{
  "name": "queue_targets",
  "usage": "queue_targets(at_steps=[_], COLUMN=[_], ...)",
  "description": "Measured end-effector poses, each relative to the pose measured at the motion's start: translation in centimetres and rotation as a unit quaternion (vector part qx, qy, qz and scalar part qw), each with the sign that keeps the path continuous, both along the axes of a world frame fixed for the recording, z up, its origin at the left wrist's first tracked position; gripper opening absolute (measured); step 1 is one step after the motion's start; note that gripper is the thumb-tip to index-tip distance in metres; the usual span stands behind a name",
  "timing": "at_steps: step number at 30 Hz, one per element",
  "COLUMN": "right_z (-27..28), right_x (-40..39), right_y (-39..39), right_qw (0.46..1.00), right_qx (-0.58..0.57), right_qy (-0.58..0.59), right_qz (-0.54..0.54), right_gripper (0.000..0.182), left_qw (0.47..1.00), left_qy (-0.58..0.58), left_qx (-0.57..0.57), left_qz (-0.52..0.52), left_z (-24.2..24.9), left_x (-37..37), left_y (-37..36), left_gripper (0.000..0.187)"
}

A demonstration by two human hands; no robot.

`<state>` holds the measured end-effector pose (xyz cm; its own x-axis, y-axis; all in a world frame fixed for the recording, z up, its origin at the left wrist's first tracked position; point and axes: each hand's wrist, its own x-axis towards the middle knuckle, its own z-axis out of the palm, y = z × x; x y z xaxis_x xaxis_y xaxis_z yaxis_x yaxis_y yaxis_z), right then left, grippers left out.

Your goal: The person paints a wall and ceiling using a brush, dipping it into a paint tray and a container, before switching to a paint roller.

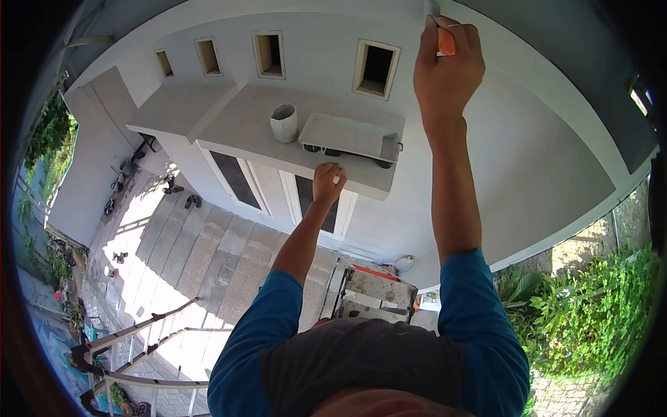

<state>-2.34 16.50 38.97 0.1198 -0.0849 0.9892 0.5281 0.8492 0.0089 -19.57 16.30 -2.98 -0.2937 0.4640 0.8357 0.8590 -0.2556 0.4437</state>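
Observation:
My right hand (450, 73) is raised high against the wall, its fingers closed around the orange handle of what looks like a paintbrush (445, 43). The tool's pale head points up to the curved white trim, partly cut off by the top of the view. Lower and to the left, my left hand (328, 183) has its curled fingers on the front edge of a grey ledge (240, 132). Just behind those fingers stands a long white tray (351, 133), stained and streaked. A whitish, rough-rimmed pot (284, 124) is beside the tray's left end.
Several small framed openings (376, 68) line the wall above the ledge. Far below lie a paved yard (201, 271) and a paint-spattered platform (375, 288) near my body. Bamboo-like poles (139, 326) rise at lower left; green plants (583, 306) grow at right.

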Motion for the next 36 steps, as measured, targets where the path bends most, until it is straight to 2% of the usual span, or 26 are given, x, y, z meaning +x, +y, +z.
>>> queue_targets(at_steps=[1, 2, 5, 7, 9, 11, 12, 14, 16, 18, 21, 23, 26, 28, 30, 34, 36], right_z=[0.0, 0.0, 0.3, 0.0, -0.6, -1.9, -2.4, -4.4, -7.2, -10.4, -14.7, -17.8, -21.8, -24.4, -25.8, -26.4, -26.5], right_x=[-2.0, -3.6, -6.4, -6.1, -3.1, 1.1, 3.1, 6.7, 9.4, 11.3, 11.2, 10.4, 8.0, 6.2, 4.9, 5.9, 7.7], right_y=[-0.5, -1.6, -1.8, 0.4, 1.4, 1.8, -0.1, -0.9, -1.0, -0.9, 0.3, 1.8, 3.5, 4.7, 5.5, 5.2, 4.2], right_qw=[0.999, 0.991, 0.985, 0.986, 0.979, 0.977, 0.965, 0.981, 0.976, 0.959, 0.910, 0.875, 0.866, 0.884, 0.885, 0.886, 0.834], right_qx=[-0.003, -0.061, -0.085, -0.033, -0.059, -0.095, -0.150, -0.135, -0.166, -0.224, -0.338, -0.422, -0.417, -0.347, -0.332, -0.367, -0.489], right_qy=[-0.007, -0.020, -0.055, -0.027, 0.011, 0.044, 0.067, 0.079, 0.086, 0.070, 0.010, -0.038, -0.158, -0.221, -0.253, -0.189, -0.034], right_qz=[0.048, 0.116, 0.140, 0.163, 0.197, 0.185, 0.206, 0.118, 0.113, 0.161, 0.239, 0.236, 0.226, 0.222, 0.207, 0.211, 0.251], right_gripper=[0.005, 0.007, 0.007, 0.008, 0.008, 0.008, 0.007, 0.004, 0.004, 0.004, 0.007, 0.013, 0.009, 0.010, 0.011, 0.013, 0.014], left_qw=[1.000, 1.000, 1.000, 0.999, 0.999, 0.999, 1.000, 1.000, 1.000, 1.000, 0.999, 0.999, 0.999, 0.999, 0.999, 0.999, 0.999], left_qy=[-0.002, -0.003, -0.002, -0.002, -0.011, -0.020, -0.014, -0.011, 0.011, 0.008, 0.031, 0.028, 0.036, 0.041, 0.040, 0.044, 0.038], left_qx=[-0.001, -0.001, -0.022, -0.026, -0.019, -0.012, -0.014, -0.012, 0.004, -0.003, 0.009, 0.000, 0.010, 0.019, 0.019, 0.021, 0.006], left_qz=[-0.014, -0.025, -0.022, -0.028, -0.023, -0.024, -0.014, -0.007, 0.017, 0.013, 0.021, 0.016, 0.010, 0.011, 0.013, 0.014, 0.007], left_z=[-0.1, 0.1, 0.5, 0.5, 0.3, 0.2, 0.2, 0.4, 0.0, 0.0, -0.1, -0.1, -0.1, -0.2, -0.2, -0.4, -0.8], left_x=[0.0, -0.2, -0.5, -0.3, -0.2, 0.0, 0.1, 0.3, 0.5, 0.5, 0.4, 0.3, 0.2, 0.2, 0.3, 0.2, 0.1], left_y=[0.0, -0.1, -0.5, -0.9, -0.8, -0.5, -0.5, 0.0, 0.1, 0.2, 0.1, 0.0, -0.1, 0.0, 0.1, 0.2, 0.3], left_gripper=[0.010, 0.010, 0.010, 0.013, 0.012, 0.011, 0.011, 0.012, 0.014, 0.016, 0.015, 0.015, 0.016, 0.017, 0.017, 0.018, 0.018])
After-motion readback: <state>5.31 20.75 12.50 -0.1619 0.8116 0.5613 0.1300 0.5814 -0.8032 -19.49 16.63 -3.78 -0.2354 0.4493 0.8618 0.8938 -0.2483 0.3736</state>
